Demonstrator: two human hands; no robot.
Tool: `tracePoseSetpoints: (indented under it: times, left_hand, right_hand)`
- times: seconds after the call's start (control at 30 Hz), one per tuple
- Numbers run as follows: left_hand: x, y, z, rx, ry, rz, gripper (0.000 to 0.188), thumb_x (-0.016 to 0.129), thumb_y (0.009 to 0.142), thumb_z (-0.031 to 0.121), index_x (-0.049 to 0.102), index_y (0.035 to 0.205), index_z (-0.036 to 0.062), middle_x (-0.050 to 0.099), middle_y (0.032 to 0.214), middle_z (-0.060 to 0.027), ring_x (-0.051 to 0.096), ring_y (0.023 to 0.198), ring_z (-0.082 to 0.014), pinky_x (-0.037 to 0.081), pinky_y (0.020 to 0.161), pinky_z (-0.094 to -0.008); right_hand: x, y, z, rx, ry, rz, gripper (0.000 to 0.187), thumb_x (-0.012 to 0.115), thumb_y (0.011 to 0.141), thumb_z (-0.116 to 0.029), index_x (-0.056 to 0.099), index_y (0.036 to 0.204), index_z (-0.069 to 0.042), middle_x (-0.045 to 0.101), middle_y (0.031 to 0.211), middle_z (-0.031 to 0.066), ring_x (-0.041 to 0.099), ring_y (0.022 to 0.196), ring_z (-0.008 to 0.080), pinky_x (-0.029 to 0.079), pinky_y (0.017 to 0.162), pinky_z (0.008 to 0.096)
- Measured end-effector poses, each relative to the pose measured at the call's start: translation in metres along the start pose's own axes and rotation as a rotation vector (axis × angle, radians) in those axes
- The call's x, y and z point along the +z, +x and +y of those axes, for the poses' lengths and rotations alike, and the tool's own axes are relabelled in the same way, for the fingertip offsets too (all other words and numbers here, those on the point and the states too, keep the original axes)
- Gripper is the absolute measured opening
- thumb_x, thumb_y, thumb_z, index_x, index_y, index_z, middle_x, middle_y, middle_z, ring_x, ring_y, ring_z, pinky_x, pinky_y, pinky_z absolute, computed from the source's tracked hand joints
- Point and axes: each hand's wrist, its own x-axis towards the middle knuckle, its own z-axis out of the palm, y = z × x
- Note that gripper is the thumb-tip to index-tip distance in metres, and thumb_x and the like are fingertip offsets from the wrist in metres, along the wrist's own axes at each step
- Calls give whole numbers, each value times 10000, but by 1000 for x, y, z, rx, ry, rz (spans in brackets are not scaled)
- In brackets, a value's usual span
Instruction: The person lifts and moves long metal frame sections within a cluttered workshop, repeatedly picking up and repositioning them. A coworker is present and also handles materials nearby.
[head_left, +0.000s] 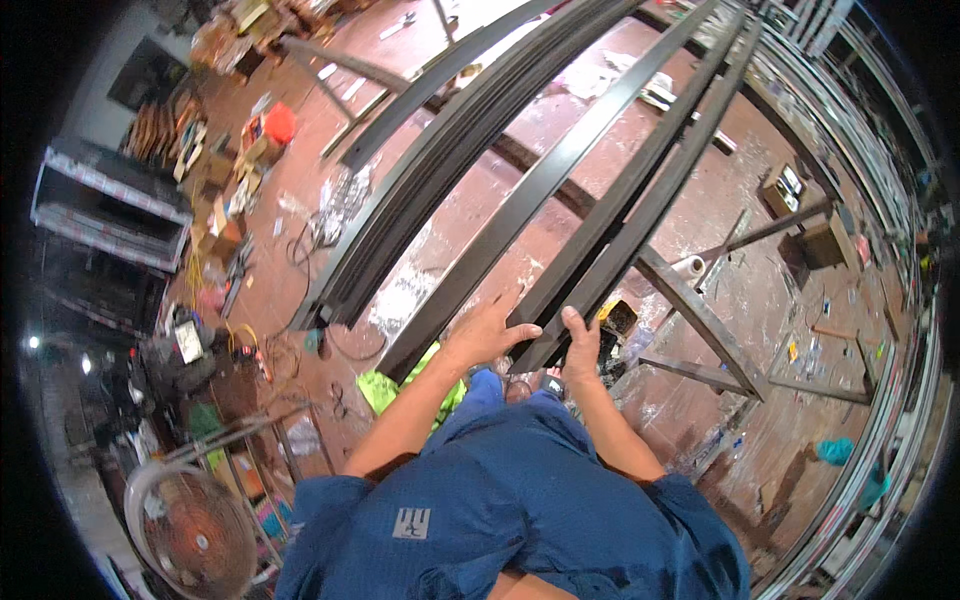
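Two long dark metal bars lie side by side, a left bar (572, 268) and a right bar (640, 238), their near ends in front of me. My left hand (487, 333) is on the near end of the left bar, thumb over its top and fingers along its left side. Around the right bar's near end, my right hand (582, 348) is closed, thumb on top and the other fingers partly hidden. Further left lies a single wide grey metal bar (545, 180), apart from the pair. A bundle of dark profiles (430, 180) lies beyond it.
A metal frame stand (700, 325) carries the bars. Yellow-green cloth (377, 390) hangs by the near end of the wide bar. A round fan (195, 530) stands at lower left. Cardboard boxes (828, 245) and a white roll (689, 267) lie on the littered floor.
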Motion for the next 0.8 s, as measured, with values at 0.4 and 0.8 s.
tracePoseSetpoints:
  times: [0.4, 0.8]
  left_hand:
    - [-79, -101, -45, -562, 348, 158, 878, 891, 737, 532, 574, 1430, 97, 716, 1229, -189, 707, 1084, -424, 557, 920, -527]
    - [-61, -104, -45, -550, 429, 274, 804, 866, 746, 554, 606, 1386, 144, 745, 1180, -193, 733, 1024, -412, 576, 846, -535]
  right_hand:
    - [-5, -1, -6, 50, -120, -55, 750, 784, 935, -396, 450, 1491, -20, 586, 1356, 110, 596, 1223, 236, 505, 1053, 401]
    - [-20, 6, -2, 101, -160, -115, 760, 754, 978, -406, 441, 1512, 35, 568, 1430, 108, 555, 1284, 225, 424, 1136, 395]
